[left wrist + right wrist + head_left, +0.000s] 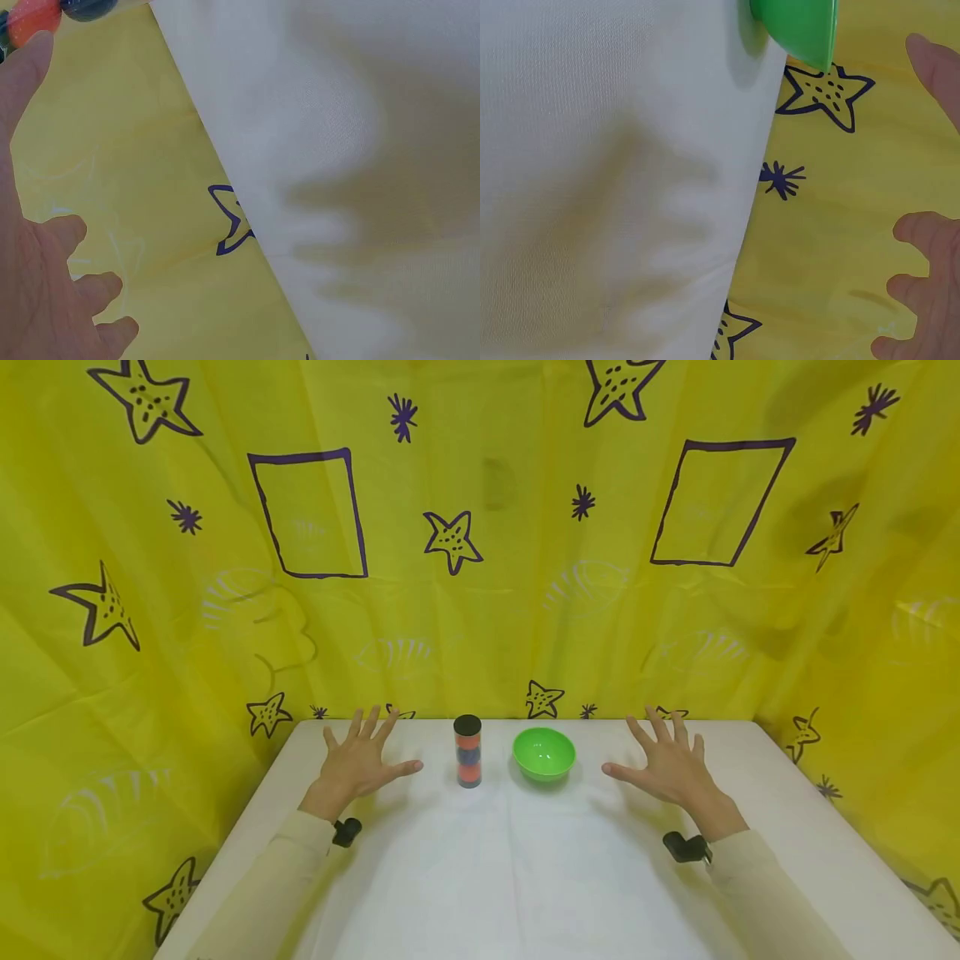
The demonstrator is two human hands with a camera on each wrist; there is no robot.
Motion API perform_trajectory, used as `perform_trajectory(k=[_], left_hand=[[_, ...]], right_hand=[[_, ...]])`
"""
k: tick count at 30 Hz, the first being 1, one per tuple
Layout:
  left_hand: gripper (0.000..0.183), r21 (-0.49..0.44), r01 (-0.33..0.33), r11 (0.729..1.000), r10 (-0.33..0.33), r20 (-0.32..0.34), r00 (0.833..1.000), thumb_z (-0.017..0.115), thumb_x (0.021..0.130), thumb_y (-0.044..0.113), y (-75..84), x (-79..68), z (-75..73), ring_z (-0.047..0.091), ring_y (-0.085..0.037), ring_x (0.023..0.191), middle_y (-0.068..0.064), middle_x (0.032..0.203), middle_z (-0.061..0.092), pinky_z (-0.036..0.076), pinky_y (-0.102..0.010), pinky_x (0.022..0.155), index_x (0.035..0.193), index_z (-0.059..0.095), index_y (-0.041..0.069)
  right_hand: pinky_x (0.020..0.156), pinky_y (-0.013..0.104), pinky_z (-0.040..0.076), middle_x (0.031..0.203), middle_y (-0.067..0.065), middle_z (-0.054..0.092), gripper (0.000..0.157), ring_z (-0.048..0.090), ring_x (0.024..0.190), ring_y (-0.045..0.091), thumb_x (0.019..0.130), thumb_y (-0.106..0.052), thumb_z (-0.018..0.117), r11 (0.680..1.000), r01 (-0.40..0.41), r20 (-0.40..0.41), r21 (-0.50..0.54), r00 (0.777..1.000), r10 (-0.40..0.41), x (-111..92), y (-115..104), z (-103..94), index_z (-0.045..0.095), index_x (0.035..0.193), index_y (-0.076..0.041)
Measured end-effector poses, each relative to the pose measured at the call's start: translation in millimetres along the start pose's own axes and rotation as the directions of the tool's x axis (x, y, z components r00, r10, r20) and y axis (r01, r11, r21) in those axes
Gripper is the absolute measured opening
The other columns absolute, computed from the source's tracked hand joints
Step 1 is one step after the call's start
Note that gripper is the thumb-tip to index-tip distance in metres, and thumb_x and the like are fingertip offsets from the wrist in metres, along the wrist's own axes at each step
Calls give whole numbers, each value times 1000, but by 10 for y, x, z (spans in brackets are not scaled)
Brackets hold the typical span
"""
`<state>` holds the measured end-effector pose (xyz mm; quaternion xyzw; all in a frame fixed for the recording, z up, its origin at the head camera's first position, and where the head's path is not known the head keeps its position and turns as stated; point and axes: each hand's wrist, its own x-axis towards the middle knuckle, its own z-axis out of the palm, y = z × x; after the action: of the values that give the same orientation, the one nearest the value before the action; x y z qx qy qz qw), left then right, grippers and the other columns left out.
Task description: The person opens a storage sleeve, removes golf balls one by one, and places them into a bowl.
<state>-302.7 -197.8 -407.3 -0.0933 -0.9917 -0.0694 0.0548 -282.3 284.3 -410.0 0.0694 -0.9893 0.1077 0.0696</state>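
A clear tube (pixel 468 752) with a black lid stands upright near the back of the table, with orange and dark blue balls stacked inside. To its right sits a bright green bowl (pixel 544 754), its glossy inside showing no contents. My left hand (pixel 356 766) is held over the table left of the tube, fingers spread and thumb toward it. My right hand (pixel 667 766) mirrors it, right of the bowl. Both hands hold nothing. In the left wrist view an orange ball (pixel 34 21) shows beyond the thumb; the right wrist view catches part of the bowl (pixel 799 26).
A white cloth covers the table (pixel 510 877). Yellow curtain (pixel 510 618) printed with stars and outlined rectangles hangs behind the back edge and along both sides. Dark wrist cameras (pixel 686 847) are strapped at both sleeves.
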Motion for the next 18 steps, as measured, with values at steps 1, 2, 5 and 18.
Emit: perform_trajectory(k=[1,2,5,18], left_hand=[[105,-2,-1,1000,1,0,1000,41,74,87,5,-5,-2,4,-40,149,-12,163,9,0,-79,103,155,9,29],[105,-4,-3,1000,3,-1,1000,41,74,87,9,-10,-6,4,-40,149,-12,163,9,-1,-79,103,155,10,28],[105,-7,-7,1000,7,-7,1000,42,74,87,23,-25,-8,4,-40,149,-12,163,9,-2,-79,102,155,12,27],[100,-105,-25,994,22,-29,999,49,78,80,165,-71,44,15,-42,147,-16,159,22,3,-78,104,155,18,22]], right_hand=[[101,79,-2,161,21,5,103,-4,142,57,78,-80,49,1000,0,-1,1,1000,0,-7,-7,-5,22,154,-16],[101,79,-2,161,21,5,103,-4,142,57,78,-80,49,1000,0,-3,2,1000,0,-14,-12,-10,22,154,-16],[101,79,-2,160,22,5,103,-4,142,57,78,-79,49,1000,2,-3,4,1000,-2,-26,-37,-30,23,154,-15],[103,77,5,157,27,13,102,6,139,59,79,-77,52,997,-10,-2,80,1000,10,-13,-176,-113,26,152,-10]])
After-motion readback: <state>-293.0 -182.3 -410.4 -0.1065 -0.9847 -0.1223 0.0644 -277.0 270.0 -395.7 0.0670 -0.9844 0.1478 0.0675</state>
